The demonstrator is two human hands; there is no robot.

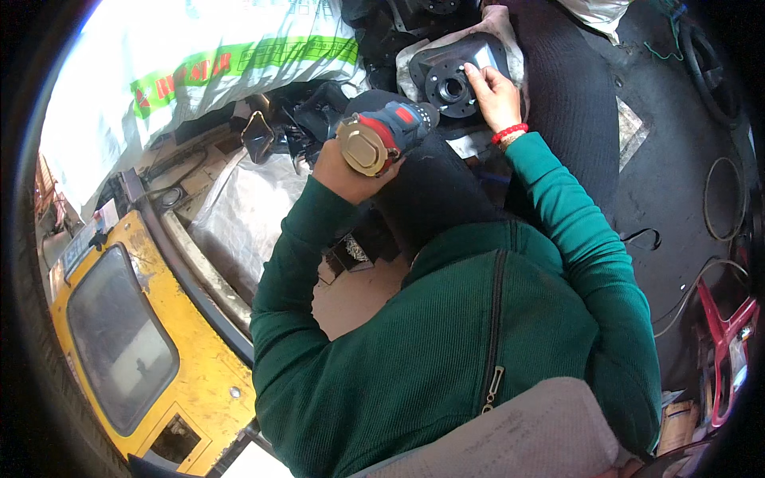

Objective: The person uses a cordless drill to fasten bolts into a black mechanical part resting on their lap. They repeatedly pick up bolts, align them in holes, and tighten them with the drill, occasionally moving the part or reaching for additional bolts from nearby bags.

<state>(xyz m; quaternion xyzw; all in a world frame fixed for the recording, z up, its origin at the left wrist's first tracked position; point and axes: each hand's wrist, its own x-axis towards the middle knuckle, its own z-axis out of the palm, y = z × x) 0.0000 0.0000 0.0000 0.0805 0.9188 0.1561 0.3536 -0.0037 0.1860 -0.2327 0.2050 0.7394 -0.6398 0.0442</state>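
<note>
My left hand (351,177) is wrapped around a blue and red cordless drill (398,127). Its chuck points up and to the right, a little short of a black part. That black part (453,89) has a round flange with a central hole and small bolts or holes around it. It rests on a pale cloth (514,52) between my knees. My right hand (497,99), with a red bracelet at the wrist, reaches the flange's right edge. Its fingers are drawn together at a small shiny spot on the rim; whatever they pinch is too small to name.
A large white and green sack (239,60) fills the upper left. Glossy black parts (257,137) lie below it, beside clear plastic sheeting (239,207). At the left stands a worn yellow panel with a window (203,334). A red plastic frame (723,334) and loose cables (708,199) lie right.
</note>
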